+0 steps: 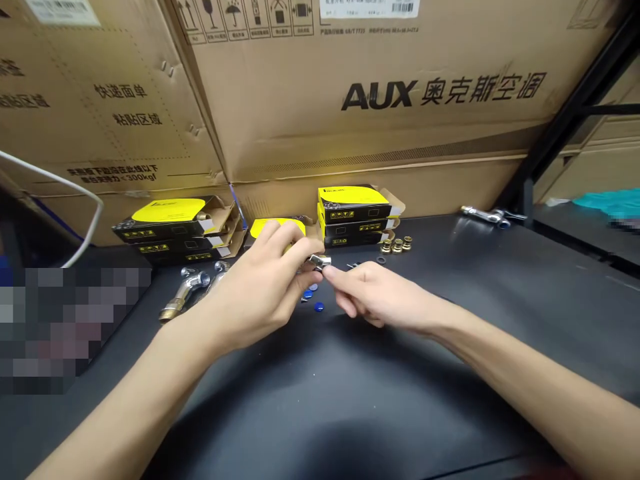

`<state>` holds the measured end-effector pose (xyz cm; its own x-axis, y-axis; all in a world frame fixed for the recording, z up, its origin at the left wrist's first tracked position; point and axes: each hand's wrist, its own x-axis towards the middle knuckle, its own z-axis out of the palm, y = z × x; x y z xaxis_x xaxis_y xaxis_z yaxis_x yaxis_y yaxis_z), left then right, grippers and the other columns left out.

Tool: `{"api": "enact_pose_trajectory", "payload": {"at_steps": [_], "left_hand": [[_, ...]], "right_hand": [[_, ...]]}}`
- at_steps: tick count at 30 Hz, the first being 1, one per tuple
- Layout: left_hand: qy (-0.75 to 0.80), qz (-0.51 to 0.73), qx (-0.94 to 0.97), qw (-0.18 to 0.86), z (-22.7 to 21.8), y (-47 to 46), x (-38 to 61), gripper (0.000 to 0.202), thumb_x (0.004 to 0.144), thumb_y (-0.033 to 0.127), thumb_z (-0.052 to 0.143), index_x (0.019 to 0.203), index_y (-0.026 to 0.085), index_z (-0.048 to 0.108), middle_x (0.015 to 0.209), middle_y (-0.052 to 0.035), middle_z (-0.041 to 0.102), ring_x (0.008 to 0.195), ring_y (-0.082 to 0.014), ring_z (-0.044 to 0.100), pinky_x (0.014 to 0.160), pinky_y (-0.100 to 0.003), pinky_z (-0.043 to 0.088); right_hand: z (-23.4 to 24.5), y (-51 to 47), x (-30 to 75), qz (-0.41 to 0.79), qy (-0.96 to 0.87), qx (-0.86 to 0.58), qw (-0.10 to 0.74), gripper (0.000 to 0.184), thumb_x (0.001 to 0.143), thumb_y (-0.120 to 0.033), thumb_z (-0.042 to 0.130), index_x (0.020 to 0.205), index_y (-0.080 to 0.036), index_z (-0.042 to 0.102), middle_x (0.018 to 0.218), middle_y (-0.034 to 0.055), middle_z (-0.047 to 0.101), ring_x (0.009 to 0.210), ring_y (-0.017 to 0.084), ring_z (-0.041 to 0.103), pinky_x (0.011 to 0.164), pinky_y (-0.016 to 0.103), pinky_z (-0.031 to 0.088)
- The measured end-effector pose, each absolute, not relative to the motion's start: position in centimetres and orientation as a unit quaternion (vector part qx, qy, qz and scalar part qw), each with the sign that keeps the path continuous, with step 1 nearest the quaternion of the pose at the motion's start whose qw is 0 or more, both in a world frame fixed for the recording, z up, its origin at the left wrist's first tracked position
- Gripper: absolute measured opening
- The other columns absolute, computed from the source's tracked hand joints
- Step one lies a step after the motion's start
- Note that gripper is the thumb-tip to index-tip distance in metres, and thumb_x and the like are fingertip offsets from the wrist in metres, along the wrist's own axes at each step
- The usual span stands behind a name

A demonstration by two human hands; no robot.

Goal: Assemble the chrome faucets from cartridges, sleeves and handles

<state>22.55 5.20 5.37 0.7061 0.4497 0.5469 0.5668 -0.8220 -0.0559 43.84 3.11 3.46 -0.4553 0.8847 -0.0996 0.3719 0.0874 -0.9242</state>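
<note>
Big cardboard cartons (380,100) lean along the back of a black tabletop (450,347), with stacks of little yellow-and-black boxes (355,213) lined up at their foot. Both hands meet over the middle of the tabletop. The left hand (260,287) and the right hand (380,300) each pinch the same small chrome fitting (320,261), so the fingers (293,240) are closed on it from both sides, holding it just above the surface. Pretty much right under it sit a few blue caps (319,307). A chrome elbow pipe (185,293) lies beside the left wrist, three brass nuts (397,245) sit near the boxes, and a chrome tap (487,215) lies far right — well apart from the hands.
</note>
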Motion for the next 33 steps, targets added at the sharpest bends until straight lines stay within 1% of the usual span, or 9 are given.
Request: {"api": "enact_pose_trajectory", "payload": {"at_steps": [6,10,14,17,19,21,24,28,33], "left_hand": [[-0.336,-0.226,-0.912,0.068,5.7,5.3,22.2,0.024,0.102,0.037,0.042,0.087,0.02,0.052,0.09,-0.0073,0.06,0.08,-0.0227,0.054,0.07,-0.035,0.042],[-0.402,-0.201,-0.892,0.048,6.3,5.0,22.1,0.035,0.103,0.046,0.037,0.077,0.023,0.042,0.071,-0.0017,0.056,0.061,-0.0191,0.049,0.059,-0.033,0.035],[-0.37,-0.208,-0.897,0.123,6.3,5.0,22.2,0.028,0.103,0.041,0.04,0.084,0.021,0.047,0.082,-0.0056,0.058,0.074,-0.023,0.052,0.066,-0.035,0.039],[-0.292,-0.224,-0.915,0.168,6.1,5.0,22.4,0.019,0.103,0.031,0.043,0.097,0.017,0.054,0.095,-0.0097,0.06,0.086,-0.025,0.05,0.075,-0.037,0.042],[-0.262,-0.232,-0.917,0.191,6.1,5.0,22.6,0.017,0.102,0.026,0.046,0.108,0.015,0.056,0.101,-0.0111,0.061,0.088,-0.0251,0.048,0.078,-0.038,0.043],[-0.25,-0.231,-0.916,0.21,6.1,5.0,22.6,0.02,0.101,0.024,0.046,0.116,0.014,0.056,0.103,-0.0117,0.06,0.088,-0.0252,0.047,0.08,-0.039,0.044],[-0.249,-0.214,-0.921,0.21,5.9,5.1,22.5,0.024,0.102,0.026,0.044,0.114,0.014,0.06,0.101,-0.012,0.061,0.088,-0.0259,0.048,0.079,-0.04,0.045],[-0.294,-0.202,-0.914,0.193,5.5,5.2,22.6,0.036,0.105,0.032,0.034,0.098,0.015,0.064,0.094,-0.0116,0.065,0.087,-0.0265,0.055,0.076,-0.04,0.047],[-0.474,-0.164,-0.851,0.154,5.6,4.2,24.2,0.047,0.106,0.039,0.024,0.079,0.021,0.058,0.071,-0.0066,0.064,0.065,-0.024,0.058,0.058,-0.035,0.036]], "right_hand": [[3.2,1.4,42.0,0.028,-0.786,-0.58,0.213,0.054,0.106,-0.048,0.036,0.071,-0.021,0.066,0.062,0.0016,0.066,0.053,0.014,0.05,0.055,0.03,0.018],[2.9,0.7,41.4,-0.136,-0.767,-0.591,0.208,0.055,0.107,-0.05,0.033,0.077,-0.019,0.068,0.07,0.0067,0.072,0.055,0.016,0.061,0.053,0.032,0.011],[3.6,1.5,42.3,0.009,-0.781,-0.573,0.248,0.053,0.106,-0.048,0.035,0.074,-0.018,0.066,0.068,0.0051,0.068,0.06,0.015,0.058,0.054,0.027,0.021],[4.4,2.7,44.2,0.4,-0.762,-0.448,0.241,0.054,0.105,-0.054,0.031,0.077,-0.019,0.062,0.057,-0.003,0.049,0.052,0.011,0.044,0.051,0.023,0.028],[4.7,3.2,45.3,0.611,-0.674,-0.369,0.191,0.051,0.101,-0.063,0.037,0.087,-0.02,0.06,0.053,-0.0097,0.029,0.045,0.008,0.022,0.044,0.021,0.021],[4.6,3.4,45.6,0.674,-0.616,-0.362,0.187,0.051,0.098,-0.065,0.044,0.084,-0.02,0.06,0.054,-0.0118,0.019,0.047,0.008,0.01,0.042,0.021,0.014],[3.9,3.1,44.7,0.585,-0.652,-0.425,0.229,0.061,0.096,-0.07,0.042,0.065,-0.018,0.055,0.051,-0.0092,0.024,0.046,0.008,0.017,0.044,0.023,0.016],[3.0,2.2,42.8,0.308,-0.769,-0.502,0.25,0.067,0.103,-0.062,0.03,0.054,-0.019,0.045,0.051,-0.003,0.041,0.049,0.01,0.031,0.052,0.027,0.021],[2.3,1.2,41.6,0.016,-0.782,-0.582,0.225,0.056,0.105,-0.052,0.034,0.076,-0.019,0.068,0.069,0.0093,0.069,0.059,0.018,0.055,0.057,0.032,0.017]]}}
